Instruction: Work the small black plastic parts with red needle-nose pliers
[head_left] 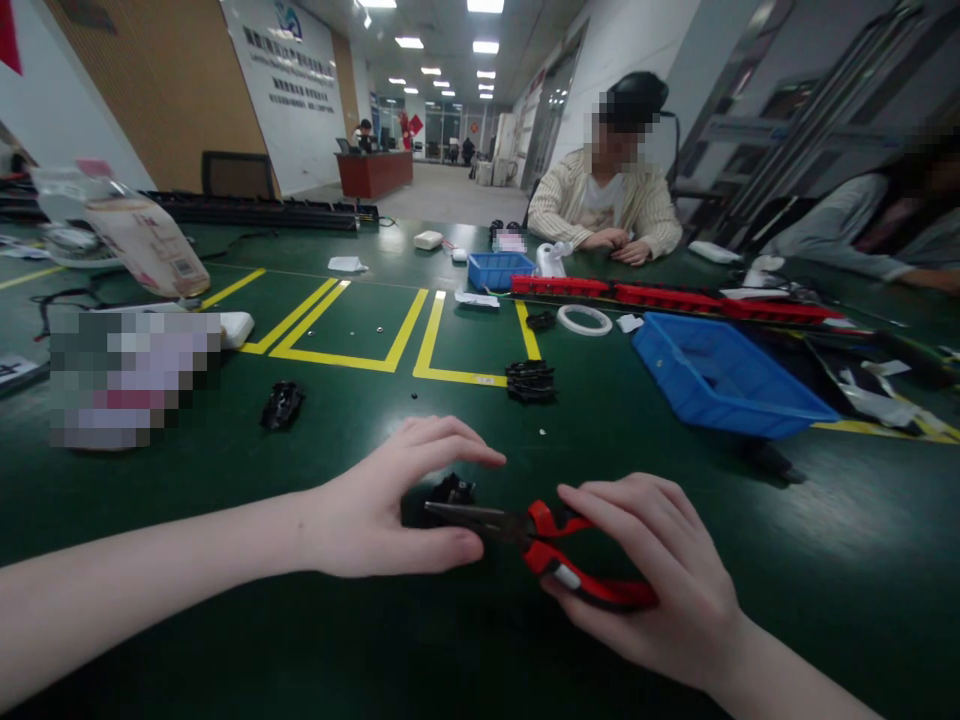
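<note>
Low in the head view, the left hand (367, 515) reaches over the green table (225, 640), thumb and fingers spread with a wide gap between them. A small black part (454, 489) lies in that gap; whether the skin touches it I cannot tell. The right hand (660, 575) has its fingers curled around the red handles of the pliers (517, 527), whose long nose points left, its tip in front of the black part; contact there is unclear.

Beyond, a second black piece (283, 406) sits to the left and a ribbed black piece (530, 381) overlaps the yellow tape (337, 359). To the right are a blue tray (727, 375) and a white ring (585, 331), with red strips (645, 297) behind. A tilted bottle (146, 240) stands far left. Across the table sits a co-worker (600, 205), hands together.
</note>
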